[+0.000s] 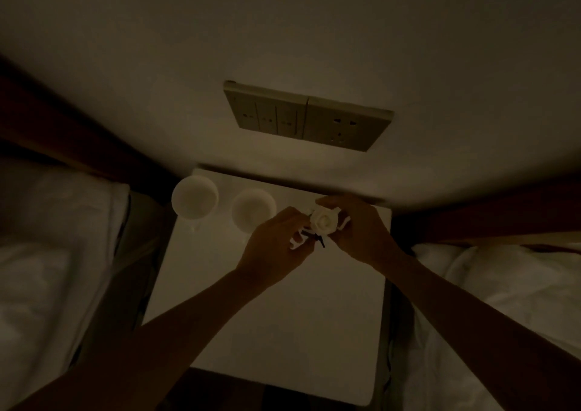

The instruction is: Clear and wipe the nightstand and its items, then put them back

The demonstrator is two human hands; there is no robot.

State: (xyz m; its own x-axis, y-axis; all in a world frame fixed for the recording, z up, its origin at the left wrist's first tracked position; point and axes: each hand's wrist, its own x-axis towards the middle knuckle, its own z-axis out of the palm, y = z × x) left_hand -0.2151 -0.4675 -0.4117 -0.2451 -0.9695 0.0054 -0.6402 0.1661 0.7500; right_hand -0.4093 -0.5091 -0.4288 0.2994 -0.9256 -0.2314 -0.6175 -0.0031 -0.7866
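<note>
White rose ornament (322, 222) pinched between both hands' fingers (301, 218).

— Where are you standing?
— In a dim twin bedroom, likely a hotel room. You face a white nightstand (276, 316) set between two beds with white bedding (47, 253), one on each side.
— What else marks it for you?
— A switch-and-socket panel (306, 116) on the wall above, and two white cups (195, 197) at the nightstand's back edge.
</note>
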